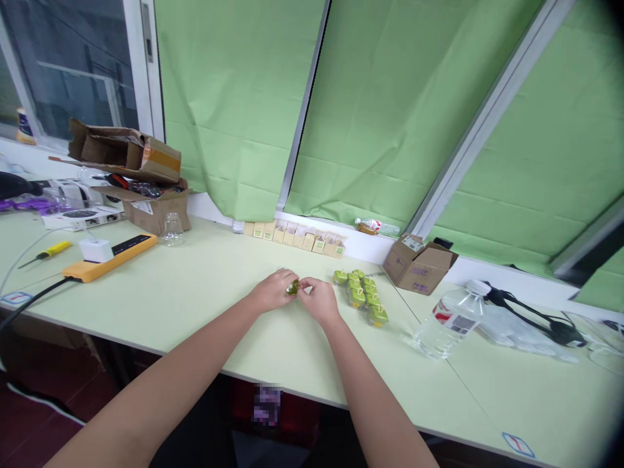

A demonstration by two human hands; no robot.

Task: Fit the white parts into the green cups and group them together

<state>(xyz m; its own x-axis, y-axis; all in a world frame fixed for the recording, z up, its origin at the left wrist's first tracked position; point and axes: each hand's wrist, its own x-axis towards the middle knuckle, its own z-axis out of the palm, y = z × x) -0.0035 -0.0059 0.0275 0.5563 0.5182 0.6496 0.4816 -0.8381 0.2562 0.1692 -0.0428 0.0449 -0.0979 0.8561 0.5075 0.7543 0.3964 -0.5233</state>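
Near the middle of the table, my left hand (pixel 273 290) is closed around a small green-topped jar (pixel 292 287). Thumb and fingers of my right hand (pixel 319 299) are pinched at the jar's right side. Most of the jar is hidden by my fingers. To the right of my hands stand several small jars with green covers and pale ties (pixel 370 298), set close together in slanting rows. Behind my hands, a row of small tan boxes (pixel 295 236) lines the back of the table.
A large water bottle (pixel 451 322) and an open carton (pixel 418 265) stand at right. At left are an orange power strip (pixel 121 255), a yellow screwdriver (pixel 51 250), a clear glass jar (pixel 173 231) and stacked cardboard boxes (pixel 156 211). Green sheets (pixel 234 97) cover the windows.
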